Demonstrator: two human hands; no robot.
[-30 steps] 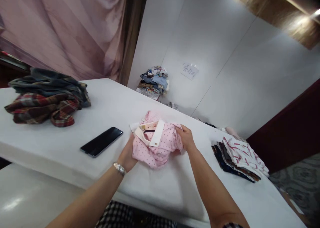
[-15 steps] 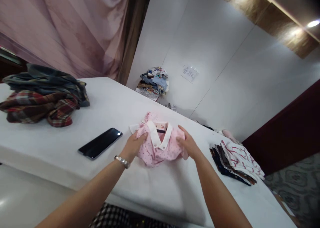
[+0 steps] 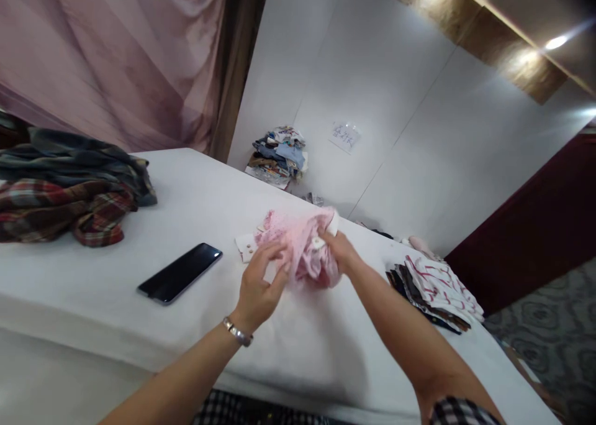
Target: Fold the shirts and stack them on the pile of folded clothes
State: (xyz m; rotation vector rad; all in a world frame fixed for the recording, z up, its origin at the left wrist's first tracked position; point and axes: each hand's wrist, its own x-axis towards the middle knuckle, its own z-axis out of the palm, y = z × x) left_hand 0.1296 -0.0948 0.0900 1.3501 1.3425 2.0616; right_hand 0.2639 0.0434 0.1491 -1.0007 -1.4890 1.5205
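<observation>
A small pink dotted shirt (image 3: pixel 298 251) with a white collar is bunched up just above the white table (image 3: pixel 195 189) in front of me. My right hand (image 3: pixel 339 251) grips its right side by the collar. My left hand (image 3: pixel 259 287), with a metal bracelet on the wrist, is at the shirt's left edge with fingers curled and partly apart, touching the cloth. The shirt is blurred by motion. A white cuff (image 3: pixel 246 247) of it lies on the table to the left.
A black phone (image 3: pixel 179 273) lies on the table to my left. A heap of plaid shirts (image 3: pixel 69 189) sits at the far left. A folded stack of garments (image 3: pixel 435 291) is at the right. More clothes (image 3: pixel 278 156) are piled by the wall.
The shirt has been turned and bunched up, its collar no longer facing up. My left hand came off the left side and drew back toward me; my right hand lifted the cloth.
</observation>
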